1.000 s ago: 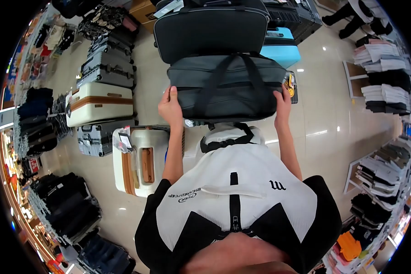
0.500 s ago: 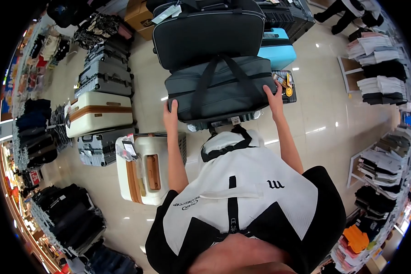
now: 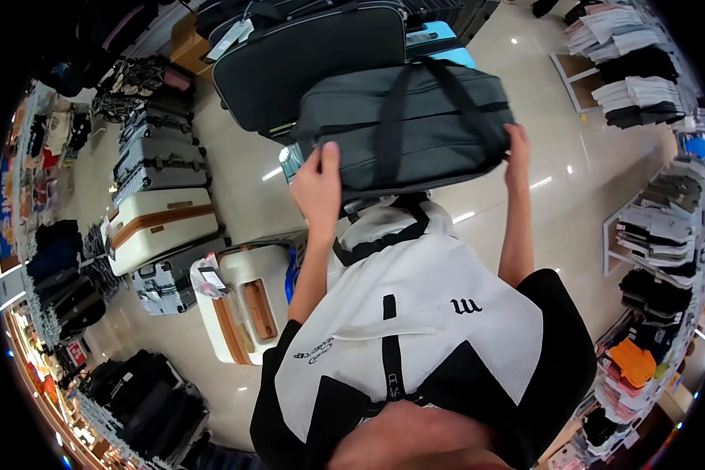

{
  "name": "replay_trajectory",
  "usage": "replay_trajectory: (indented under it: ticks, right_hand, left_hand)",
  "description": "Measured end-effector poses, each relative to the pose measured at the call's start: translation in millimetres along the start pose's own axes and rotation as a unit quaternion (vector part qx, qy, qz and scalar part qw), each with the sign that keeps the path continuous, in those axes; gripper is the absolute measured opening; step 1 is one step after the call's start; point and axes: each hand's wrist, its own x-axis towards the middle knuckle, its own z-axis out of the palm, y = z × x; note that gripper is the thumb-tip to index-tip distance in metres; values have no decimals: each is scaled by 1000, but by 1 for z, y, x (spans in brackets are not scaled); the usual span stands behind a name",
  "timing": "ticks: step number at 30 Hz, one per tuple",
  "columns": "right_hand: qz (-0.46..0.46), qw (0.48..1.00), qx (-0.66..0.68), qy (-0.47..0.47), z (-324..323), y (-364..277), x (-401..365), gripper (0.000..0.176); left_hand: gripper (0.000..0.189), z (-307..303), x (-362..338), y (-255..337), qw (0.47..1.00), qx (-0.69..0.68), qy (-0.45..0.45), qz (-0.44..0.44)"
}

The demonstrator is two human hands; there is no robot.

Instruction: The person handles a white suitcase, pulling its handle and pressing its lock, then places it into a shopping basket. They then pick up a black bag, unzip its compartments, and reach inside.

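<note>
A dark grey duffel bag (image 3: 435, 117) with black carry straps is in front of my body, tilted a little with its right end toward me. My left hand (image 3: 319, 188) is closed on its near left corner, thumb on top and the other fingers hidden. At the opposite end my right hand (image 3: 517, 153) grips the side, fingers partly out of sight behind the bag. Just beyond stands a large black suitcase (image 3: 266, 74) with a white tag. Part of a light blue case (image 3: 440, 43) shows behind the bag.
To my left stand a cream suitcase with brown trim (image 3: 247, 301), another cream case (image 3: 164, 223) and several grey cases (image 3: 164, 160). Folded clothes (image 3: 638, 90) fill shelves on the right. Dark garments (image 3: 145, 403) hang at lower left. A cardboard box (image 3: 192, 47) is at the back.
The duffel bag has shifted right and come up closer to me, with both hands still on it. My view has turned, and the black suitcase now appears further left.
</note>
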Motion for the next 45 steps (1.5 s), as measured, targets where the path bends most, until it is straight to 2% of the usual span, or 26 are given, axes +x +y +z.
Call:
replay_trajectory:
  ticks: [1,2,3,7,9,10,11,13,15,17,19,20,23,24,27,28,30,32,33,35,36,37,39,41,42,45]
  right_hand:
    - [16,999,0,37,-18,-11,4,34]
    - [-39,997,-5,68,-40,-5,21,32]
    - [-92,991,-8,95,-66,2,44,31]
    - [-91,980,5,179,-148,-15,107,27]
    - [-105,979,9,175,-181,-12,143,26]
    - [-100,978,-11,181,-198,-8,174,27]
    - [-116,973,-64,188,-203,-3,188,28]
    - [-150,955,-168,192,-203,10,218,29]
    - [-141,962,-165,164,-194,25,243,30]
    - [-130,968,-155,146,-177,40,263,30]
    - [-107,976,-155,109,-158,52,276,29]
    - [-107,978,-155,89,-150,62,287,28]
    - [-97,988,-118,20,-125,80,307,27]
    - [-101,986,-129,11,-118,80,314,26]
    - [-102,987,-123,-33,-105,99,336,25]
    - [-111,981,-159,-28,-101,100,341,25]
    - [-128,965,-231,-14,-98,104,346,26]
    - [-95,969,-225,-39,-102,112,356,27]
    - [-81,971,-220,-49,-103,115,365,28]
    - [-43,985,-128,-109,-111,131,390,34]
    - [-24,988,-81,-132,-122,138,401,37]
    - [31,989,-68,-130,-123,124,395,40]
    - [141,981,-35,-126,-114,84,375,47]
    - [141,954,-107,-243,-114,107,404,52]
    - [143,954,-106,-240,-113,114,415,52]
    - [121,952,-148,-240,-106,126,438,52]
  left_hand:
    - [47,9,-2,25,998,7,-58,-14]
    - [48,28,-1,36,994,4,-109,-15]
    - [48,52,-5,49,996,-22,-89,21]
    - [43,154,-3,95,986,-55,-141,69]
    - [42,206,-1,108,980,-83,-172,60]
    - [42,247,2,117,980,-92,-174,25]
    - [44,275,3,114,979,-106,-176,-3]
    - [45,324,8,90,983,-115,-143,5]
    - [45,353,13,67,987,-96,-128,-18]
    - [49,363,19,50,984,-103,-135,-43]
    - [50,369,21,39,990,-90,-96,-56]
    - [49,369,24,31,988,-68,-109,-90]
    - [50,378,28,4,989,-95,-71,-85]
    - [51,380,28,-1,985,-99,-92,-111]
    - [52,402,21,-42,979,-125,-78,-144]
    - [53,398,18,-45,981,-128,-80,-124]
    - [52,399,17,-46,981,-117,-64,-141]
    - [49,407,14,-47,977,-115,-34,-178]
    - [48,408,16,-49,968,-164,-15,-188]
    - [49,409,23,-50,943,-263,13,-203]
    - [51,398,27,-50,923,-305,-30,-235]
    - [54,412,31,-95,868,-364,-89,-326]
    - [52,401,37,-82,843,-330,-151,-397]
    - [52,403,48,-92,860,-297,-181,-374]
    - [51,400,48,-79,896,-249,-159,-333]
    - [45,395,55,-74,922,-184,-182,-286]
